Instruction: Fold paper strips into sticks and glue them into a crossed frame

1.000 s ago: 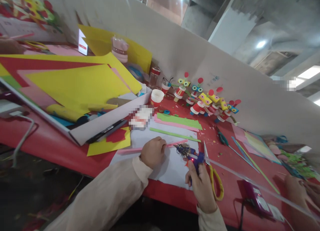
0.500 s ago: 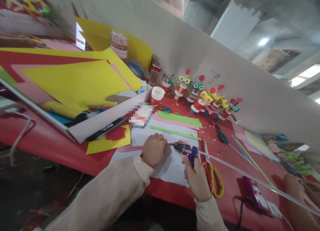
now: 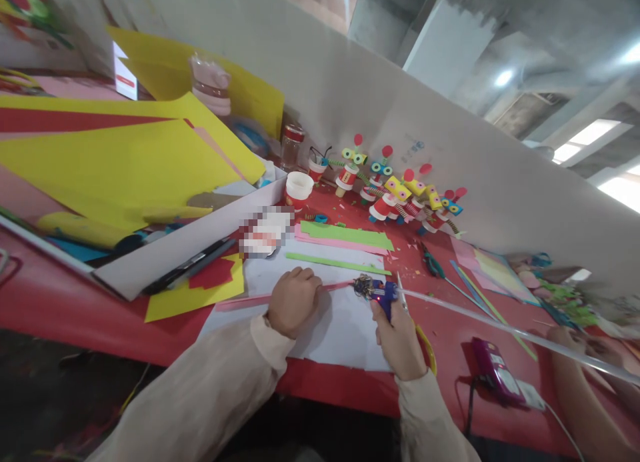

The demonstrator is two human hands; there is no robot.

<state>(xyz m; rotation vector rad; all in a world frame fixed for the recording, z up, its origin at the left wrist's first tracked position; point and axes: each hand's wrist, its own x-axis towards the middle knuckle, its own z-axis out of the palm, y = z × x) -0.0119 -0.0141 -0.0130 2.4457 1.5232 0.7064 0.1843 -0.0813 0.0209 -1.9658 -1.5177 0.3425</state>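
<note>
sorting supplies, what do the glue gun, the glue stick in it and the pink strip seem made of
Glue gun: probably hard plastic, smooth, evenly blue. Glue stick: likely plastic resin, from its pale translucent look. Pink strip: probably matt paper or thin card, showing no shine.

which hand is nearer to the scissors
Right. The right hand, gripping the glue gun, partly hides the scissors from view; the left hand is farther off to the left, over the pink strip.

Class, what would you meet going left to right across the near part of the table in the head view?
Small yellow sheet, left hand, glue gun in the right hand, purple device, another person's arm.
</note>
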